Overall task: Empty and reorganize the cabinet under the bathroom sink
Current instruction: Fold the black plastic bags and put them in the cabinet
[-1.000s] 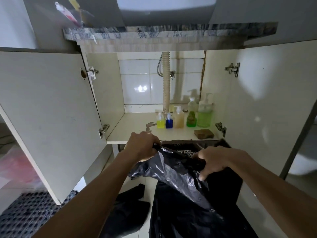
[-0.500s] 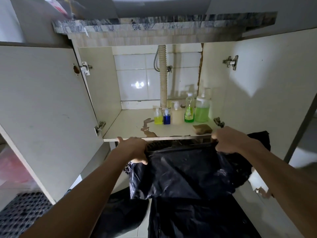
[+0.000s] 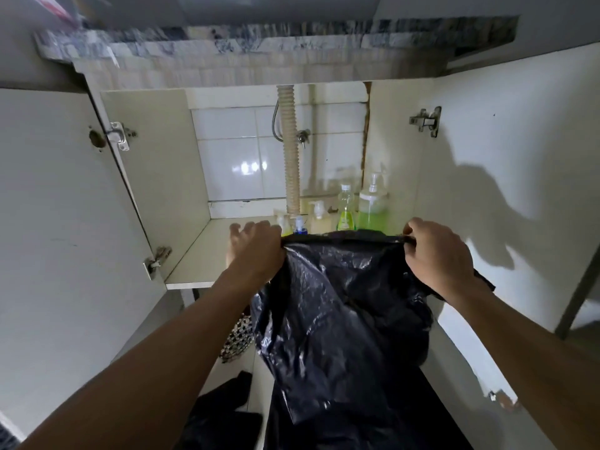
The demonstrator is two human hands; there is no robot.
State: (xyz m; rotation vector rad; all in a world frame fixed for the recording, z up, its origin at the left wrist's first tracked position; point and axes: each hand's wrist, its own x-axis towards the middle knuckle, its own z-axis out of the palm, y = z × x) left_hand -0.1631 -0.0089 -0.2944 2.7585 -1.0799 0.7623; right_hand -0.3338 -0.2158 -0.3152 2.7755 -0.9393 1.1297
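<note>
Both pale cabinet doors [image 3: 58, 222] are swung wide, so the front of the cabinet under the sink is wide open, and the left half of the pale cabinet shelf [image 3: 207, 251] is bare right up to its front edge. The crinkly black plastic bag [image 3: 344, 306] is held up in front of that front edge, its top rim stretched between the hands. The left hand [image 3: 256, 251] grips the rim's left end with some fingers spread out, and the right hand [image 3: 438, 254] pinches the right end tight. At the shelf's back right corner, a row of clear plastic bottles [image 3: 373, 206] stands beside the ribbed beige drain hose [image 3: 290, 164], two holding green liquid.
</note>
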